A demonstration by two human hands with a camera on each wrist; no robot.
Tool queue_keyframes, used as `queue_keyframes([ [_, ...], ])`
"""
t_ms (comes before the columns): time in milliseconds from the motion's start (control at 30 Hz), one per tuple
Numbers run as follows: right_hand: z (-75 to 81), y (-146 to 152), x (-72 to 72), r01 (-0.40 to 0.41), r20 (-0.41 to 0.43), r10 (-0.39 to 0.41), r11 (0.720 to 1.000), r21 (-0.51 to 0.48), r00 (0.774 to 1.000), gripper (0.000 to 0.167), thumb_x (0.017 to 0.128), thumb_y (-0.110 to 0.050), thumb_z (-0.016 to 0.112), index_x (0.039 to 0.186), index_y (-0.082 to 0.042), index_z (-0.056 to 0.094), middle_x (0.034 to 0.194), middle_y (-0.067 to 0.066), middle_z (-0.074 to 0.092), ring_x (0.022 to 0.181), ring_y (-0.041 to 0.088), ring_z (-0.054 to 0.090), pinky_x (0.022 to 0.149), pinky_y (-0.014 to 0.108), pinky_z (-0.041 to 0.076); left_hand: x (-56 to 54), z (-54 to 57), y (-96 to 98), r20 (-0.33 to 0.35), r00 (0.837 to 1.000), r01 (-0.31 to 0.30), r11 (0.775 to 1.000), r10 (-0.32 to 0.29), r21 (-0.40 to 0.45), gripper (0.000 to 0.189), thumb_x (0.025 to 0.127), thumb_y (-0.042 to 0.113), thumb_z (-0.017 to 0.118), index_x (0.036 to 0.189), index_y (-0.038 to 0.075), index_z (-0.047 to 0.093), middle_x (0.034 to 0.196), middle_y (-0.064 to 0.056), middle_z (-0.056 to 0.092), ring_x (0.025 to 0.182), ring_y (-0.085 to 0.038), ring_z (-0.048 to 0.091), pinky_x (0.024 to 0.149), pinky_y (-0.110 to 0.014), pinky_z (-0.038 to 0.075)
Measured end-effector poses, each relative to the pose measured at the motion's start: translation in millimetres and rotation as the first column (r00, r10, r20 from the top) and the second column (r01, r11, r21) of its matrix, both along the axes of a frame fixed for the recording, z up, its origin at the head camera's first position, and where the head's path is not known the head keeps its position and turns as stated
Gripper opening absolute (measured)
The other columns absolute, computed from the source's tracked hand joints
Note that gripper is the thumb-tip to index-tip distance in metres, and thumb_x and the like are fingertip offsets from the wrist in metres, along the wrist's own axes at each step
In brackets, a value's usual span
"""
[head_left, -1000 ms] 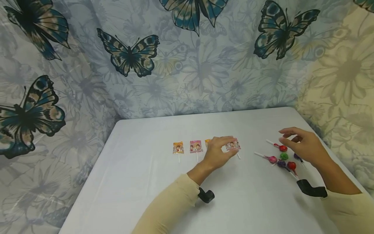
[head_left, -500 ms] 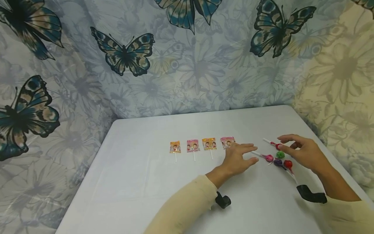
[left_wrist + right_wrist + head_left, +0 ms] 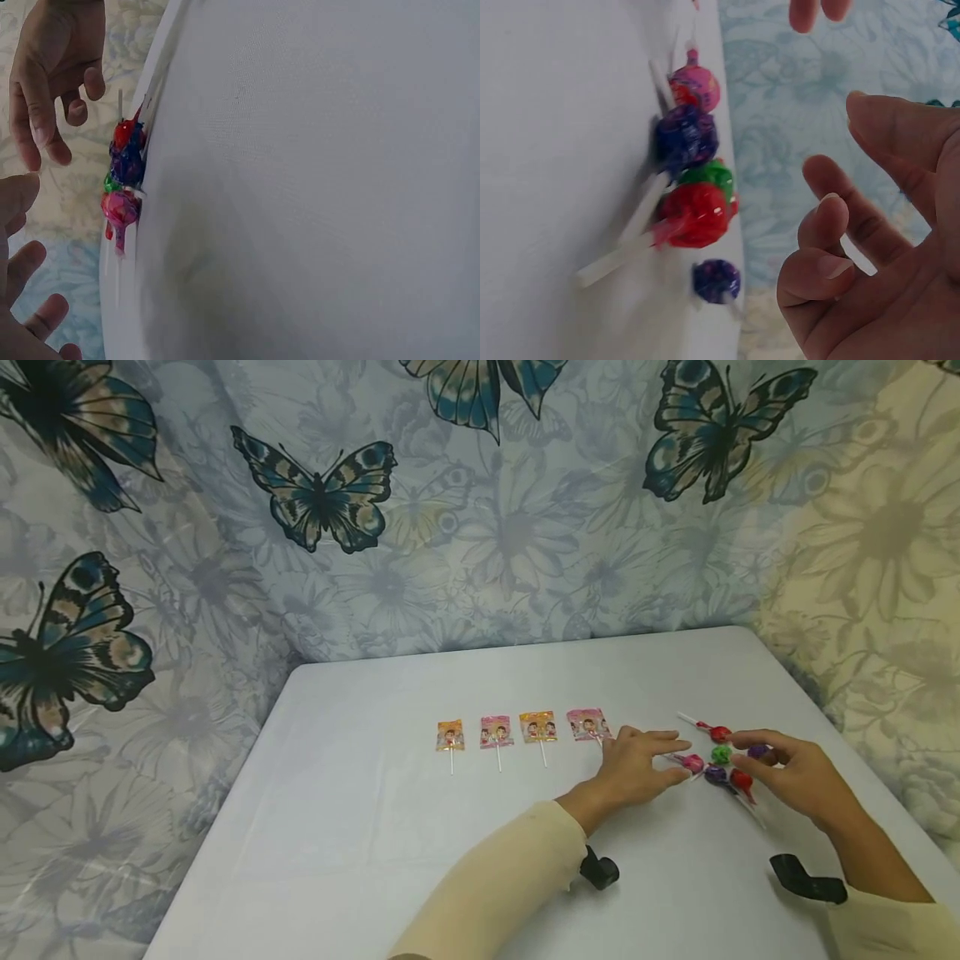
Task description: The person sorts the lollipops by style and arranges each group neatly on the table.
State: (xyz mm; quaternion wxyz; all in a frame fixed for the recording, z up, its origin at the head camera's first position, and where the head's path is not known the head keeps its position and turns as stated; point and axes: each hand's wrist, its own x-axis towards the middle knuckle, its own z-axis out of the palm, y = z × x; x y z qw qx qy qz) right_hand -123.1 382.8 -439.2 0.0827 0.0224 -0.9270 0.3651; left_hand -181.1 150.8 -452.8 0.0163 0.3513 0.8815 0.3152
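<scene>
Faces a butterfly-printed backdrop [image 3: 517, 535] across a white table [image 3: 337, 827]. Stretches cream sleeves [image 3: 498, 877] toward the table's right side. Hovers the left hand [image 3: 637, 766] right of centre, above the surface, with a fairly narrow gap between thumb and fingers, gripping nothing. Poises the right hand [image 3: 798, 777] nearer the right edge, also above the surface, with fingers loosely bent, likewise gripping nothing. Wears black mounts [image 3: 600, 870] at both wrists. Has four flat-wrapped lollipops [image 3: 496, 732] lined up nearer the far edge, alternating orange and pink from the left, with sticks toward the near edge. Has six round lollipops [image 3: 722, 755] clustered near the right edge, beside both hands: two red, two purple, one pink, one green.
</scene>
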Motion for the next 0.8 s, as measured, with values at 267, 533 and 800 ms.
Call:
queue_keyframes([
  [267,-15.5,7,3.4,0.043,0.061,-0.042,0.999,-0.012,0.997,0.04,0.092,-0.028,0.068,0.12,0.001,0.062,0.095,0.007,0.064,0.069,0.013,0.051,0.048,0.029,0.038,-0.2,-6.0,14.0,0.028,0.999,-0.036,0.995,0.039,-0.094,0.042,0.091,0.048,0.063,0.132,0.041,0.058,0.139,0.028,0.043,0.107,0.001,0.038,0.074,-0.021,0.026],
  [533,-28.4,10,7.0,0.053,0.082,-0.044,0.992,-0.112,0.996,0.04,0.091,-0.025,0.07,0.116,0.005,0.06,0.075,0.005,0.061,0.058,0.015,0.046,0.043,0.03,0.037,2.3,-6.8,27.2,0.025,0.999,-0.015,0.954,0.023,-0.298,0.051,0.091,0.053,0.059,0.139,0.05,0.045,0.147,0.03,0.029,0.125,-0.008,0.031,0.085,-0.031,0.026],
  [800,-33.6,10,9.6,0.074,0.074,-0.066,0.99,-0.119,0.995,0.039,0.091,-0.023,0.071,0.115,0.005,0.062,0.075,0.003,0.062,0.058,0.012,0.045,0.042,0.03,0.035,4.7,-13.0,37.5,0.0,0.999,-0.034,0.937,0.036,-0.347,0.048,0.09,0.05,0.061,0.136,0.051,0.049,0.135,0.027,0.046,0.111,-0.006,0.039,0.08,-0.031,0.025],
])
